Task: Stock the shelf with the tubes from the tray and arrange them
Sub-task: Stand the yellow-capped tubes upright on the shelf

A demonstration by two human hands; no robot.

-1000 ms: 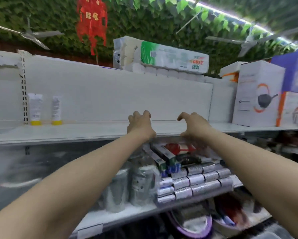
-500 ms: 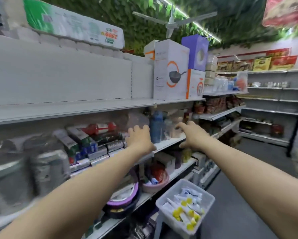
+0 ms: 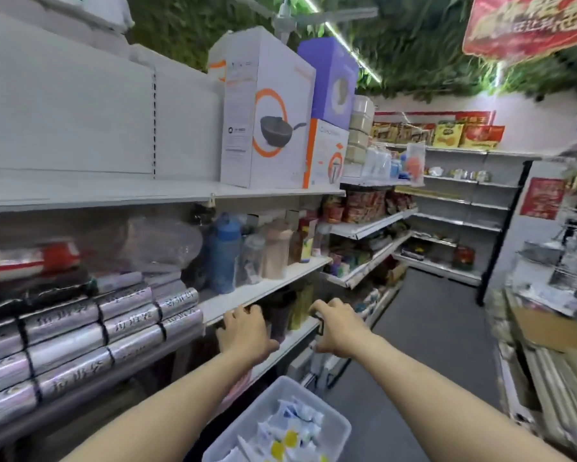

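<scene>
Tubes [image 3: 289,436] with yellow caps lie loose in the white tray [image 3: 342,428] at bottom centre, below both forearms. Left hand [image 3: 243,331] and right hand [image 3: 339,331] are held out near the shelf [image 3: 263,288], fingers relaxed, gripping nothing.

Your left hand [image 3: 243,331] and right hand [image 3: 339,328] are both bare. Your left forearm [image 3: 167,415] and right forearm [image 3: 447,395] are uncovered along their whole visible length, down to the lower edge of the view. Finer detail on your fingers [image 3: 234,312] is too blurred to report.
</scene>
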